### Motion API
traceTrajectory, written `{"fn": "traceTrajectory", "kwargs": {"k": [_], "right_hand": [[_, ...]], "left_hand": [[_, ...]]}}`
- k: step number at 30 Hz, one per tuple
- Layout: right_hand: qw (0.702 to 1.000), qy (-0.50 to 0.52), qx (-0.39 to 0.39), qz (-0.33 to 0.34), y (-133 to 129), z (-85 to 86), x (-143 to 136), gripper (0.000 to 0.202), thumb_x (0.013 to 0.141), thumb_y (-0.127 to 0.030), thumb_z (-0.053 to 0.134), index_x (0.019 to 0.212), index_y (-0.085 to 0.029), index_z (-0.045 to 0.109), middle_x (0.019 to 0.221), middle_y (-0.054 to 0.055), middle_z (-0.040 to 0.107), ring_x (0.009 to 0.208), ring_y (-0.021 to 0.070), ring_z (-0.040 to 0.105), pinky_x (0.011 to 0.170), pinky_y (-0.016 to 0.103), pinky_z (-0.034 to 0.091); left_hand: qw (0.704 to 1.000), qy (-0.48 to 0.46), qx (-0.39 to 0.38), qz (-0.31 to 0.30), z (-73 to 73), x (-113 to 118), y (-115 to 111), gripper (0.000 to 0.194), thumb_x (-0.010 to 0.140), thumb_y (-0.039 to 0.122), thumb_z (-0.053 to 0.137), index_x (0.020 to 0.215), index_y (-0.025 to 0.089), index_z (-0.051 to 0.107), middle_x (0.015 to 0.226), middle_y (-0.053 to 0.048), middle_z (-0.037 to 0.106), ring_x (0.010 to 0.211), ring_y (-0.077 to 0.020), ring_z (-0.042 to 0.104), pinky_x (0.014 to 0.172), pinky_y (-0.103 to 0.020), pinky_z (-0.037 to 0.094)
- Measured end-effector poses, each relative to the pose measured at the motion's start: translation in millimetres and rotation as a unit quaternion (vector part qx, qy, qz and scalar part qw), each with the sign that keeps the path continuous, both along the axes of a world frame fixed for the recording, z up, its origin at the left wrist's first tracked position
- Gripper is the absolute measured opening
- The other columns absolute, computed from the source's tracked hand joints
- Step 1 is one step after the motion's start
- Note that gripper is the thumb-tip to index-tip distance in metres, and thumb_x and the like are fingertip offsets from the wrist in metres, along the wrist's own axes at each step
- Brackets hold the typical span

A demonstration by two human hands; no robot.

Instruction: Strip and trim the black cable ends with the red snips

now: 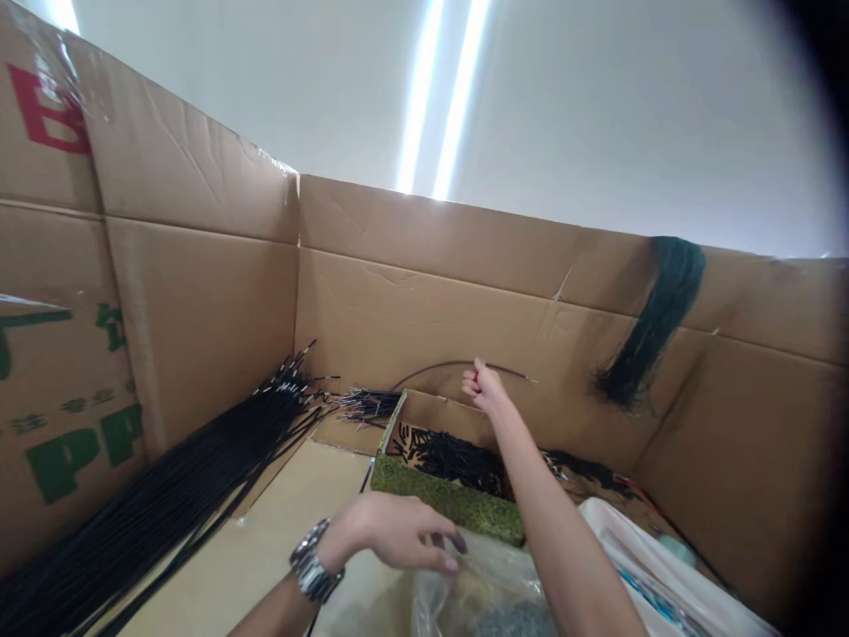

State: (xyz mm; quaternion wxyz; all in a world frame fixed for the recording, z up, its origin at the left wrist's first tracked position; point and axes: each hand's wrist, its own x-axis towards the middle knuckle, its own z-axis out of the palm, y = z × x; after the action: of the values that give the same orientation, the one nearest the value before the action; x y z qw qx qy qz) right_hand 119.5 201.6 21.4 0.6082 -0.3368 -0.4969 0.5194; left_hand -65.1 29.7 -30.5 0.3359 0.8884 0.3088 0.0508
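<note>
My right hand (483, 387) is closed around a thin black cable (441, 364), raised before the back cardboard wall; the cable arcs to the left and its other end pokes out to the right with a thin tip. My left hand (415, 533), below a wrist with a metal watch, has thumb and fingers apart with nothing between them. It hovers beside a clear plastic bag (478, 584) and the green front of a box (438, 491). Short black pieces (457, 456) lie inside that box, under my right forearm.
Long black cables (165, 495) lie in a bundle at the left. More cable ends (368, 404) sit behind the box. Dark green strands (663, 310) hang over the back cardboard wall (431, 310). A white bag (610, 518) lies at the right.
</note>
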Motion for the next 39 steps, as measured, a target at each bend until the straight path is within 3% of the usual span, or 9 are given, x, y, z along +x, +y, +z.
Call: {"fn": "traceTrajectory", "kwargs": {"k": [5,8,10,14,19,25,30,36,39], "right_hand": [[0.992,-0.111,-0.039,0.040,-44,-41.4,4,0.028,0.100,-0.040,0.057,0.113,-0.015,0.062,0.085,0.000,0.064,0.058,0.0103,0.058,0.051,0.024,0.051],[0.980,-0.183,-0.027,0.076,-78,-50.8,27,0.040,0.096,-0.050,0.056,0.109,-0.013,0.065,0.052,-0.011,0.037,0.036,0.0053,0.027,0.035,0.018,0.024],[0.968,-0.236,-0.008,0.086,-96,-50.7,46,0.048,0.090,-0.057,0.060,0.104,-0.013,0.069,0.048,-0.011,0.034,0.036,0.0063,0.024,0.036,0.020,0.021],[0.934,-0.346,0.068,0.060,-114,-43.3,74,0.035,0.082,-0.052,0.071,0.089,-0.018,0.076,0.068,0.002,0.066,0.062,0.0186,0.056,0.056,0.028,0.044],[0.890,-0.435,0.134,0.012,-119,-46.6,89,0.034,0.088,-0.049,0.061,0.088,-0.020,0.078,0.086,0.006,0.076,0.082,0.0279,0.064,0.076,0.035,0.047],[0.863,-0.470,0.153,-0.101,-100,-57.0,128,0.040,0.086,-0.052,0.057,0.081,-0.017,0.076,0.077,0.007,0.076,0.071,0.0265,0.064,0.068,0.034,0.047],[0.857,-0.468,0.157,-0.150,-90,-54.7,152,0.046,0.087,-0.053,0.050,0.074,-0.016,0.073,0.063,0.006,0.070,0.060,0.0242,0.062,0.057,0.032,0.047],[0.850,-0.460,0.214,-0.141,-153,-41.8,120,0.039,0.093,-0.040,0.051,0.116,-0.017,0.072,0.095,0.009,0.078,0.081,0.0245,0.070,0.075,0.033,0.053],[0.794,-0.523,0.278,-0.138,-186,-32.4,110,0.049,0.093,-0.023,0.050,0.142,-0.022,0.053,0.096,0.006,0.078,0.074,0.0221,0.071,0.068,0.031,0.053]], "left_hand": [[0.970,0.050,0.066,0.228,-16.6,-92,11,0.041,0.098,0.044,0.043,0.129,0.026,0.065,0.122,-0.006,0.071,0.103,-0.0226,0.069,0.087,-0.029,0.052],[0.879,0.139,0.131,0.437,-47.8,-160,15,0.042,0.097,0.029,0.040,0.131,0.014,0.061,0.128,-0.019,0.063,0.117,-0.0353,0.060,0.097,-0.048,0.046],[0.815,0.192,0.158,0.524,-69.1,-195,12,0.043,0.093,0.025,0.044,0.130,0.010,0.059,0.126,-0.025,0.060,0.119,-0.0428,0.056,0.094,-0.056,0.045],[0.778,0.222,0.204,0.551,-98.1,-229,5,0.039,0.094,0.021,0.043,0.127,0.009,0.060,0.126,-0.022,0.058,0.112,-0.0368,0.061,0.094,-0.048,0.047],[0.783,0.206,0.230,0.539,-103.0,-241,10,0.030,0.092,0.021,0.043,0.105,0.015,0.069,0.111,-0.015,0.068,0.095,-0.0298,0.070,0.080,-0.038,0.053],[0.788,0.159,0.271,0.529,-81.5,-258,10,0.036,0.093,0.035,0.041,0.101,0.017,0.071,0.108,-0.015,0.074,0.098,-0.0335,0.071,0.081,-0.040,0.054],[0.795,0.103,0.309,0.512,-44.0,-256,4,0.040,0.096,0.045,0.039,0.108,0.020,0.068,0.108,-0.011,0.077,0.100,-0.0329,0.072,0.084,-0.039,0.055],[0.837,0.012,0.373,0.400,27.0,-206,-29,0.038,0.093,0.050,0.048,0.112,0.028,0.072,0.115,-0.001,0.076,0.104,-0.0253,0.071,0.095,-0.030,0.053],[0.862,-0.030,0.401,0.308,50.7,-171,-51,0.029,0.091,0.043,0.054,0.108,0.035,0.076,0.106,0.003,0.079,0.090,-0.0219,0.075,0.082,-0.027,0.060]]}}
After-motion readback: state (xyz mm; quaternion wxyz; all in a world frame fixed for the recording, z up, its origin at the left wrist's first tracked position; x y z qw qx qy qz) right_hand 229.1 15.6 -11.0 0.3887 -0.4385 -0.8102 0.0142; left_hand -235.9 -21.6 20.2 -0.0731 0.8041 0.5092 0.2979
